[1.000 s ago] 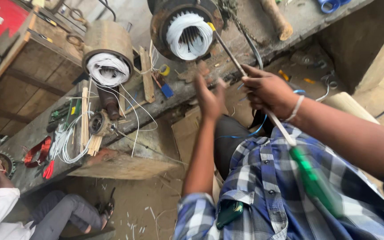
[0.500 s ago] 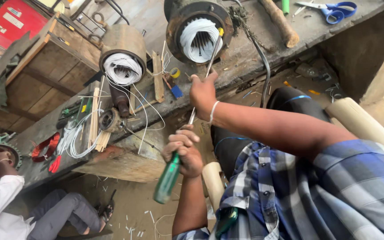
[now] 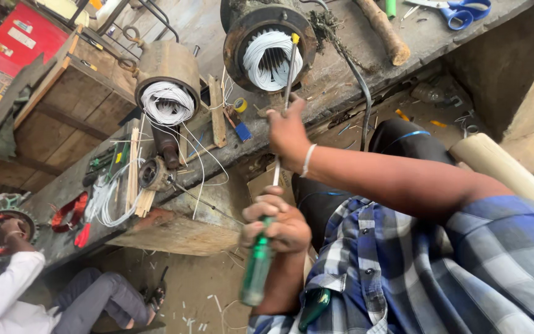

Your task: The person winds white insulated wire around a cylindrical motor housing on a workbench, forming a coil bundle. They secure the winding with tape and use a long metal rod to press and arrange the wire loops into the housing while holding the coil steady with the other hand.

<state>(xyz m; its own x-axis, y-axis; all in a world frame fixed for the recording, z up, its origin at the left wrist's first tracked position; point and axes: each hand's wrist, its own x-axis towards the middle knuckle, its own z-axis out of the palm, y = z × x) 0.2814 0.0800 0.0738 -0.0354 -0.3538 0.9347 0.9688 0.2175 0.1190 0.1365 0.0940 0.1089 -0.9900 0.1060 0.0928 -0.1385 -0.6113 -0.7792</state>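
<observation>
A long screwdriver [image 3: 281, 154] with a green handle [image 3: 256, 269] points up at a round motor stator [image 3: 271, 43] wound with white wire on the wooden bench. Its yellow-tipped end [image 3: 294, 38] lies against the winding at the stator's mouth. My left hand [image 3: 276, 226] is closed around the top of the green handle. My right hand [image 3: 287, 131], with a white band at the wrist, grips the metal shaft higher up, just below the stator.
A second stator [image 3: 168, 83] with white winding sits to the left, among loose wires, wooden sticks [image 3: 134, 167] and small parts. Blue scissors [image 3: 465, 11] and a wooden handle [image 3: 383, 28] lie at the bench's far end. Another person [image 3: 7, 291] sits at the lower left with a red coil.
My left hand has dropped from near the stator down onto the green handle. The screwdriver has swung so that its tip now rests at the stator's winding. My right hand stays on the shaft.
</observation>
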